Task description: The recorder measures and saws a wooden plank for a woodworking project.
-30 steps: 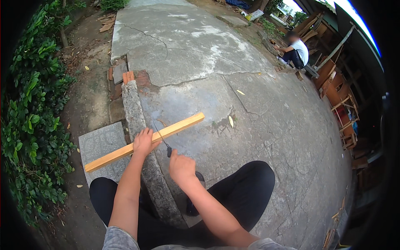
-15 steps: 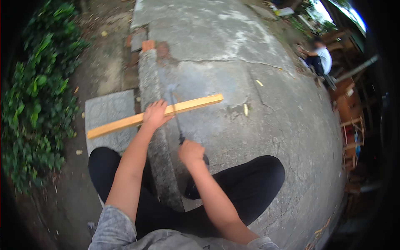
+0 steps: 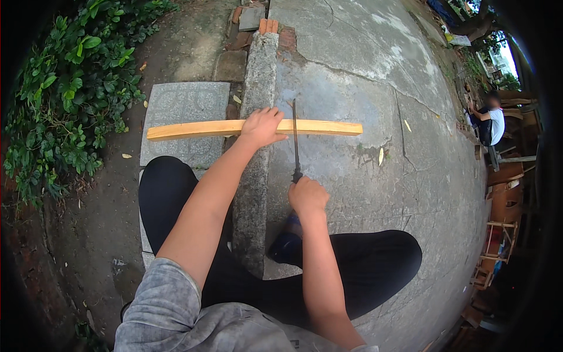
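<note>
A long squared length of pale wood (image 3: pixel 196 129) lies crosswise over a low concrete curb (image 3: pixel 254 193). My left hand (image 3: pixel 262 127) is clasped over its top where it crosses the curb, fingers wrapped round the far edge. Just right of that hand, a narrow dark saw (image 3: pixel 295 138) lies across the wood, its blade pointing away from me. The blade is seen nearly edge-on, so any cut under it cannot be made out. My right hand (image 3: pixel 308 196) is closed round the saw's handle, which the fingers mostly hide.
Pale paving slabs (image 3: pixel 176 97) lie left of the curb, with leafy bushes (image 3: pixel 70 100) beyond. Cracked concrete ground (image 3: pixel 352 193) spreads to the right, with a few fallen leaves. A seated person (image 3: pixel 492 123) is far right, near wooden furniture (image 3: pixel 498 240). My bent knees flank the curb.
My view has turned, so the wood now appears more level and further right. Both hands keep their grips, left on the wood, right on the saw, whose blade still crosses the wood.
</note>
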Demonstrator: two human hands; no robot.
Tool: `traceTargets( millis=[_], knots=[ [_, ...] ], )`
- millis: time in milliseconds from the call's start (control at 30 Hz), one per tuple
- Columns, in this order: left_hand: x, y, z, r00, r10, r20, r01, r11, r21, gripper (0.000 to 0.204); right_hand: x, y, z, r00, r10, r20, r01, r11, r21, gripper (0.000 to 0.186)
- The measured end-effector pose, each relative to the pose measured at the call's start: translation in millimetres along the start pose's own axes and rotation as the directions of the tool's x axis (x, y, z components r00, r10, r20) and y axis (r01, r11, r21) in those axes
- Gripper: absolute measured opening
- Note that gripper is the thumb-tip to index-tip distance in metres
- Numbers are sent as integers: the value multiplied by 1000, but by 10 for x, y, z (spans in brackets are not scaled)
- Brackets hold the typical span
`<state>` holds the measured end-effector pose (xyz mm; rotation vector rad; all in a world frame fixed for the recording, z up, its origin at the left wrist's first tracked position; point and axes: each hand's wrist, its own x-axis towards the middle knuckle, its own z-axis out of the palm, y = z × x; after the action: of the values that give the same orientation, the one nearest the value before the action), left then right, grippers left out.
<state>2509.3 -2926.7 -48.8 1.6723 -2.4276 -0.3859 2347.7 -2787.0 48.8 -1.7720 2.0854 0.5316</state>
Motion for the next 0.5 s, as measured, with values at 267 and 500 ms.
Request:
traceTargets(
  millis=[267,500],
  knots=[
    [9,15,15,999,27,-37,-27,1000,1,61,182,135,393,997,9,-77,-8,1000,23,33],
    [12,-14,-5,1000,23,-19,-23,1000,-5,61,99,33,231,996,-14,-83,18,999,49,33]
  ],
)
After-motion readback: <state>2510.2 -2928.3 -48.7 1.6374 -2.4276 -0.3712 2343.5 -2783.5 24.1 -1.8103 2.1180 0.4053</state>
